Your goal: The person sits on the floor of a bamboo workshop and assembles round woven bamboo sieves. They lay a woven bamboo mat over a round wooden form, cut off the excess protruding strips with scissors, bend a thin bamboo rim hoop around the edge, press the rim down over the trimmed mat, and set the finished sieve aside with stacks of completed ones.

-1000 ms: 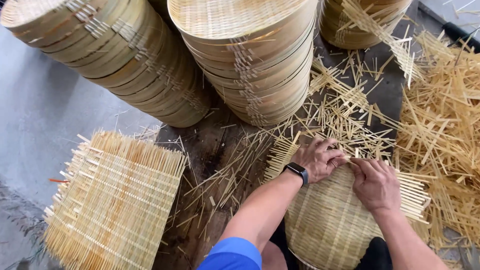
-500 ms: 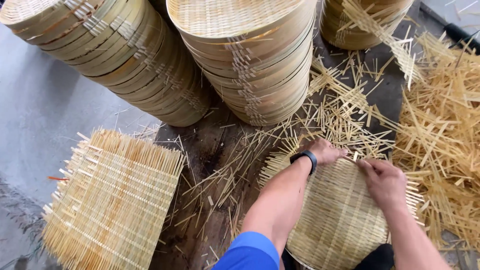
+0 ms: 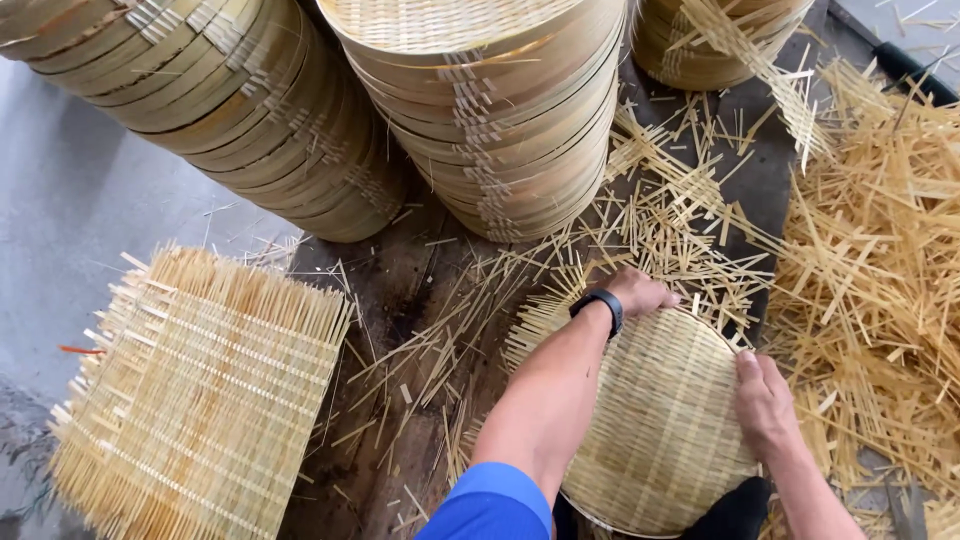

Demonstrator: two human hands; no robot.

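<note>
both hands (image 3: 640,292) (image 3: 765,400) grip round woven lid (image 3: 665,420), square mats (image 3: 195,390) nearby.

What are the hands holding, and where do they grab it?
Both hands hold a round woven bamboo mat by its rim: the left hand at the far edge, the right hand on the right edge.

Pale yellow woven lattice mat (image 3: 665,420); tan bamboo steamer stack (image 3: 490,110); black wristband (image 3: 600,305); blue sleeve (image 3: 490,510).
</note>
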